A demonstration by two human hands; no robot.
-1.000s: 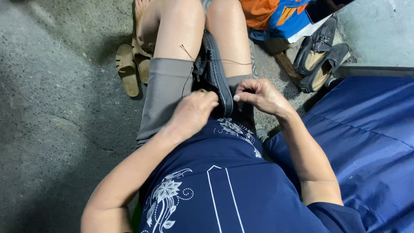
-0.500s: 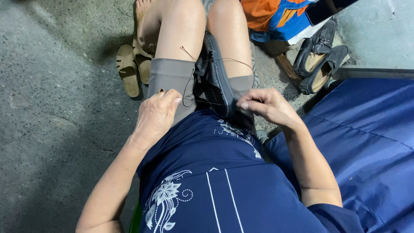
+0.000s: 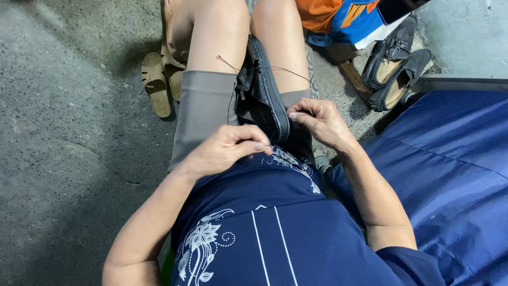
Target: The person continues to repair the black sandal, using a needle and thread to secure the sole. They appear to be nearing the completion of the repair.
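Since half a second ago the left hand (image 3: 225, 151) has come in off the grey shorts (image 3: 203, 114) and now sits at the heel end of the black shoe (image 3: 264, 95), just over the hem of the navy shirt (image 3: 275, 233). Right hand (image 3: 320, 122) has shifted little; it stays at the right side of the shoe's heel.

Left hand: fingers (image 3: 254, 145) curled in, thumb and forefinger pinched together at the shoe's edge. Something thin seems to be held in the pinch; too small to tell what.

Right hand: fingers (image 3: 299, 114) bent and pressed to the shoe's rim, thumb close by. Whether they grip the shoe or a thread, cannot tell.

Shoe: dark, pale stitching along the sole edge, wedged upright between the bare thighs, heel toward the body, toe pointing away. A thin thread (image 3: 280, 69) runs from the shoe across both legs, one end out over the left thigh.

Around: tan sandals (image 3: 159, 79) on the concrete floor (image 3: 63, 132), by the left leg. A pair of dark slip-on shoes (image 3: 397, 63) lies beyond the right knee, beside orange and blue cloth (image 3: 338, 18). Blue sheet (image 3: 450, 175) covers the right side.
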